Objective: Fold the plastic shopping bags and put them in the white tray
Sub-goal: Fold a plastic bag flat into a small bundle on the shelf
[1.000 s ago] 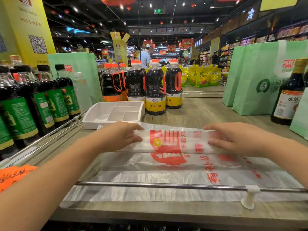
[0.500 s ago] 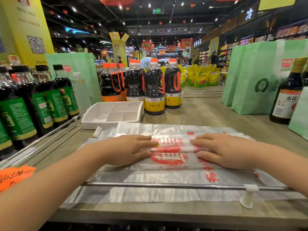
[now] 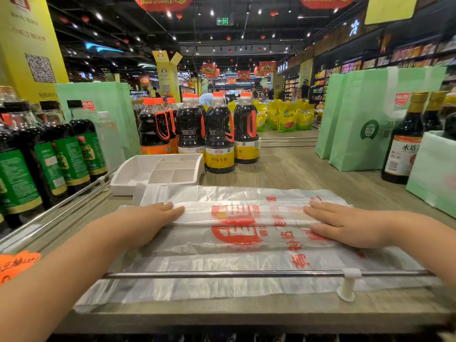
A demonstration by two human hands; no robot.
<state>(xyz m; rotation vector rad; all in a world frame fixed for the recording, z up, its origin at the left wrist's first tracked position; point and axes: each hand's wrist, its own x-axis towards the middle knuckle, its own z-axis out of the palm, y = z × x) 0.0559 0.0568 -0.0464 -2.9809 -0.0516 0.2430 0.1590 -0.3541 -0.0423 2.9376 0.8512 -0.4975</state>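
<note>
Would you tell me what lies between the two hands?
Head view: a folded, red-printed strip of the plastic bag, between left hand and right hand.

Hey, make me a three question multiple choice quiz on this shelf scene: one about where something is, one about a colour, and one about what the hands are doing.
1. Where is the white tray relative to the plastic bag?
A. Lying on top of it
B. Just beyond its far left corner
C. Held up in the air

2. What colour is the print on the plastic bag?
A. Blue
B. Black
C. Red

3. What are the left hand and right hand doing?
A. Pressing flat on the bag's folded strip
B. Gripping the tray
C. Hanging in the air

Answers:
1 B, the white tray sits past the bag's far left corner.
2 C, the logo and characters are red.
3 A, both hands lie with straight fingers on the folded strip.
</note>
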